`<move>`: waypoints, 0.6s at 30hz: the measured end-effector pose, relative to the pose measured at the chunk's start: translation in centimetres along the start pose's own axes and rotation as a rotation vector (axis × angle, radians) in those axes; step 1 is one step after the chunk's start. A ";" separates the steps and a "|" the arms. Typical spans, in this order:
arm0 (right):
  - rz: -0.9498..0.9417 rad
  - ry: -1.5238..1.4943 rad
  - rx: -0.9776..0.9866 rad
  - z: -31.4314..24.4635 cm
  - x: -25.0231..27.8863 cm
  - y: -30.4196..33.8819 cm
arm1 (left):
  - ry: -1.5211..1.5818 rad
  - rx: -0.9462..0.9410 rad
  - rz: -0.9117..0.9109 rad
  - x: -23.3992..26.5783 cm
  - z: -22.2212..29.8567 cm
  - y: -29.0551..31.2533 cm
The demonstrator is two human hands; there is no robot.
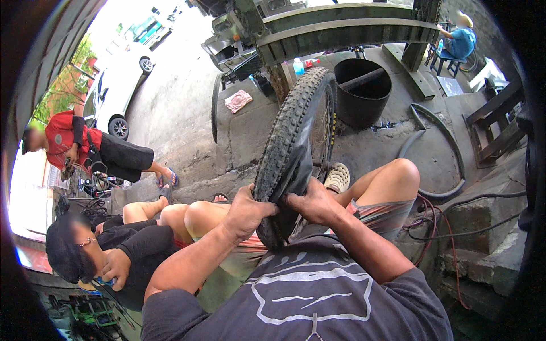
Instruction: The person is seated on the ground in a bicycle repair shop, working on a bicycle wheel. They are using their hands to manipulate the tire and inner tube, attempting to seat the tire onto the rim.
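A bicycle wheel with a knobby black tire [288, 119] stands upright between my knees, its lower end close to my shirt. A slack black inner tube [300, 167] hangs out along the tire's right side. My left hand [248, 213] is closed round the tire's tread low on the left, thumb reaching over it. Beside it my right hand [313, 203] grips the inner tube at the tire's edge. Its fingertips are hidden behind the rubber. Spokes show faintly on the wheel's right side.
Beyond the wheel stand a dark metal drum [364, 96] and a heavy steel frame [347, 42]. A thick hose [455, 153] loops at right, near red and black cables. One person [136, 250] sits close on my left; another in red [96, 145] stands farther off. A pink cloth [238, 101] lies on the ground.
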State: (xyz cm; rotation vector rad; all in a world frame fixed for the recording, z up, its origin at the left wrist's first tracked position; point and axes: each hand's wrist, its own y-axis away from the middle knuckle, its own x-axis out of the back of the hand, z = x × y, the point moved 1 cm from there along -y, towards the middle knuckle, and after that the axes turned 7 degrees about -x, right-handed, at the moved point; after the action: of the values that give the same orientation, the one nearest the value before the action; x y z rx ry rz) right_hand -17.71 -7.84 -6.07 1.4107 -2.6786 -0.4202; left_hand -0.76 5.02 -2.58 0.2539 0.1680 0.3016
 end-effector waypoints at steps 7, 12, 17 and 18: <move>-0.061 -0.066 -0.119 -0.9 2.1 0.4 | -0.063 -0.014 0.016 -1.9 0.8 -0.5; -0.028 -0.011 -0.097 0.7 2.5 -0.4 | -0.277 -0.018 0.039 -2.7 1.2 -1.3; 0.032 0.047 -0.087 -1.6 1.7 0.9 | -0.286 -0.020 0.105 -2.4 0.0 -1.2; -0.007 0.009 -0.066 -1.9 1.8 1.0 | -0.267 -0.026 0.116 -2.7 0.2 -1.0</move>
State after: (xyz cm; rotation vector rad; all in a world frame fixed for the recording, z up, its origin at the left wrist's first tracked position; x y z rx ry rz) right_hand -19.13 -9.11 -4.10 1.4012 -2.6270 -0.4970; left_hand -2.96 3.17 -2.35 0.2756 -0.1143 0.3820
